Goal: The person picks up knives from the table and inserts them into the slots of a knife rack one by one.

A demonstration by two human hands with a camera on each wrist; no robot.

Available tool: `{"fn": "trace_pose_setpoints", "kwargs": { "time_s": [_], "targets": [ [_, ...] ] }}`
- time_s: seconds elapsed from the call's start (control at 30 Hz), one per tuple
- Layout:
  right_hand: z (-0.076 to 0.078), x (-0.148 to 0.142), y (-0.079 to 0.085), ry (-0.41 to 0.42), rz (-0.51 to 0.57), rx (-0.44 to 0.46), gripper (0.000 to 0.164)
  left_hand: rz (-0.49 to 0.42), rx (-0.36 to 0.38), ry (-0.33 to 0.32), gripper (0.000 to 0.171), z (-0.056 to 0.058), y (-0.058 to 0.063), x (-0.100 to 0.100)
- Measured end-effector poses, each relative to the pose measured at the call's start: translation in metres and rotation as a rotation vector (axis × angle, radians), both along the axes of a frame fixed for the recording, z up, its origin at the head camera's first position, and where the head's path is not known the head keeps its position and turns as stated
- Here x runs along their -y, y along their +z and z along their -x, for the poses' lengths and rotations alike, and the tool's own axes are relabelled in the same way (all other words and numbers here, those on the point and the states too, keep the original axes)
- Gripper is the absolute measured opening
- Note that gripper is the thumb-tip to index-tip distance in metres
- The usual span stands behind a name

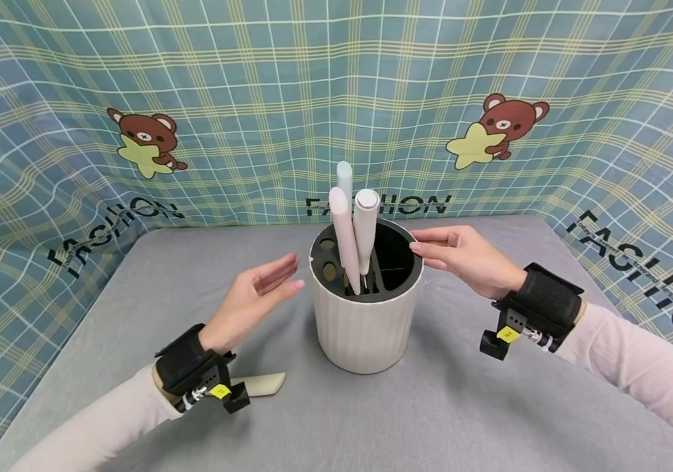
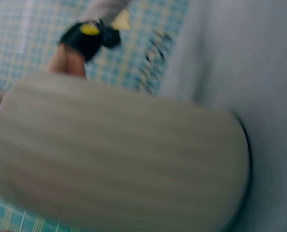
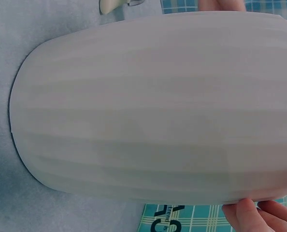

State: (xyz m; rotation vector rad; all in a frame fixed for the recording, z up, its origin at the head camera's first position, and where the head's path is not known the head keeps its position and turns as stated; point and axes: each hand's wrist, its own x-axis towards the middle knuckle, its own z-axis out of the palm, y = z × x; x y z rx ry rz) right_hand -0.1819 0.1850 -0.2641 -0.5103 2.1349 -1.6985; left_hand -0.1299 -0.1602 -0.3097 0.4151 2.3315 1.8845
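A ribbed off-white pen holder (image 1: 365,334) with a black divided insert (image 1: 380,288) stands upright on the grey cloth. In it lean a pink pen (image 1: 345,239), a white pen (image 1: 365,226) and a pale blue pen (image 1: 345,174), mostly hidden behind them. My left hand (image 1: 253,295) is just left of the holder, apart from it, fingers extended and holding nothing. At the holder's right rim, my right hand (image 1: 462,252) touches with thumb and fingertips, the fingers nearly straight. The holder's ribbed wall (image 3: 148,111) fills most of the right wrist view.
A pale green flat piece (image 1: 265,385) lies on the grey cloth (image 1: 460,419), partly covered by the left wrist camera (image 1: 236,397). Behind and at both sides hangs a checked curtain (image 1: 289,105) with bear prints and lettering.
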Motion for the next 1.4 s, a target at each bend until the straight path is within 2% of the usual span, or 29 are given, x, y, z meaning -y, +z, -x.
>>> {"fn": "trace_pose_setpoints", "kwargs": {
  "time_s": [0.17,0.33,0.47,0.57,0.67,0.77,0.9,1.03,1.2,1.4],
  "targets": [
    [0.0,0.0,0.001,-0.005,0.0,0.006,0.054,0.277,-0.135,-0.077,0.059,0.0,-0.005,0.019],
    [0.0,0.0,0.0,-0.009,-0.01,0.006,0.054,0.583,-0.255,-0.188,0.061,-0.007,-0.012,0.034],
    [0.0,0.0,-0.001,-0.012,-0.017,0.004,0.054,0.739,-0.299,-0.264,0.066,-0.013,-0.017,0.041],
    [-0.001,-0.002,-0.001,-0.007,-0.016,0.001,0.055,0.753,-0.287,-0.297,0.067,-0.018,-0.023,0.045],
    [-0.002,-0.002,-0.001,-0.001,-0.011,-0.003,0.055,0.771,-0.266,-0.295,0.068,-0.025,-0.031,0.049],
    [-0.003,-0.002,-0.001,-0.003,-0.008,-0.005,0.055,0.832,-0.299,-0.281,0.073,-0.033,-0.042,0.056],
    [-0.001,0.0,-0.002,-0.017,-0.007,0.0,0.054,0.865,-0.318,-0.281,0.079,-0.044,-0.053,0.068],
    [0.0,0.001,-0.003,-0.025,-0.009,0.0,0.053,0.873,-0.269,-0.269,0.081,-0.05,-0.06,0.076],
    [0.0,0.001,-0.003,-0.017,-0.012,0.0,0.054,0.913,-0.231,-0.254,0.076,-0.054,-0.07,0.08],
    [-0.001,0.0,-0.001,-0.012,-0.003,-0.01,0.053,0.904,-0.176,-0.233,0.058,-0.056,-0.074,0.08]
  ]
}}
